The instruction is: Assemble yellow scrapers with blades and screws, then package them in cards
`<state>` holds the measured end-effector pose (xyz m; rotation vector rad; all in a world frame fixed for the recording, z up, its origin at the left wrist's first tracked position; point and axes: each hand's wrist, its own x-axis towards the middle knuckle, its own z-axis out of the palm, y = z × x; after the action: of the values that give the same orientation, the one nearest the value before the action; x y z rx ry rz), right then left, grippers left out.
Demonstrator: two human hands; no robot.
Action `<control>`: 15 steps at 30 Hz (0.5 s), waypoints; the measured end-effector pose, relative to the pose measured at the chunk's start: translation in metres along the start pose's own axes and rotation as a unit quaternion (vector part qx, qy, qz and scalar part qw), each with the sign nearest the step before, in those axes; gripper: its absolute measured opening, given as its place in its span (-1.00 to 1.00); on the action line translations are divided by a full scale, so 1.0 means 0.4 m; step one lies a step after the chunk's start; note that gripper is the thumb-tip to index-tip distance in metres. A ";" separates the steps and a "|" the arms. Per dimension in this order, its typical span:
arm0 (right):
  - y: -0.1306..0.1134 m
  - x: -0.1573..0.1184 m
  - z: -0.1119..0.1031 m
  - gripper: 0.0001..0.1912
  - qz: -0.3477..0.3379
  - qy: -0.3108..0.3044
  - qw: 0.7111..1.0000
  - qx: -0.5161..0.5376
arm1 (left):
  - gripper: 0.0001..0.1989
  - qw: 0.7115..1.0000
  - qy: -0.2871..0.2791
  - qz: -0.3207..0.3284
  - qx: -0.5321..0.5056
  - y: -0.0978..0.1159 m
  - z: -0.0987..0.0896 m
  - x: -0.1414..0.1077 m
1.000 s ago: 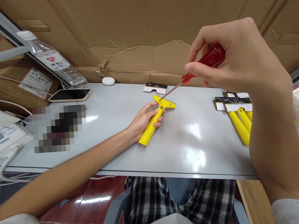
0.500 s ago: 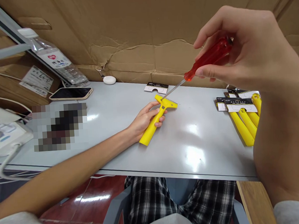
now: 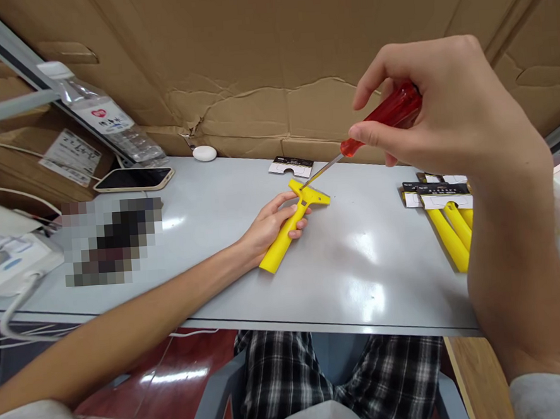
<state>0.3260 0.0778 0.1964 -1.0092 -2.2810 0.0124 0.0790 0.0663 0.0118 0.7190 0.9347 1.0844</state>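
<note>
A yellow scraper-like tool point(image 3: 278, 246) lies tilted over the grey table, its wide head pointing away from me. My left hand point(image 3: 272, 226) is wrapped round its handle just below the head. Above and to the right, my right hand point(image 3: 437, 108) grips the red handle of a screwdriver point(image 3: 381, 116). The screwdriver's thin metal shaft slants down to the left, and its tip meets the left part of the yellow head. Whether a screw sits under the tip is too small to tell.
Several yellow tools point(image 3: 447, 234) with black-and-white cards lie at the right, partly behind my right forearm. Another card point(image 3: 290, 166) lies near the cardboard wall point(image 3: 233, 67). A white oval object point(image 3: 204, 153), a phone point(image 3: 134, 179) and a plastic bottle point(image 3: 108, 119) are at the back left.
My right hand has shifted a little left and down and has turned about the screwdriver handle. My left hand and the yellow tool have hardly moved.
</note>
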 end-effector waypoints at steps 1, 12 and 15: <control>-0.001 0.000 -0.002 -0.86 0.006 -0.005 1.000 -0.003 | -0.71 1.000 0.003 -0.001 0.002 0.001 0.002 -0.001; -0.024 -0.006 -0.007 -0.88 0.024 -0.005 0.999 -0.031 | -0.73 1.000 0.000 -0.001 0.014 0.007 0.008 -0.007; -0.017 -0.005 -0.007 -0.88 0.028 -0.001 0.999 -0.031 | -0.72 1.000 -0.001 -0.001 0.015 0.006 0.007 -0.007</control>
<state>0.3240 0.0709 0.1993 -1.1043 -2.2676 -0.0337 0.0798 0.0643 0.0159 0.7430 0.9511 1.0711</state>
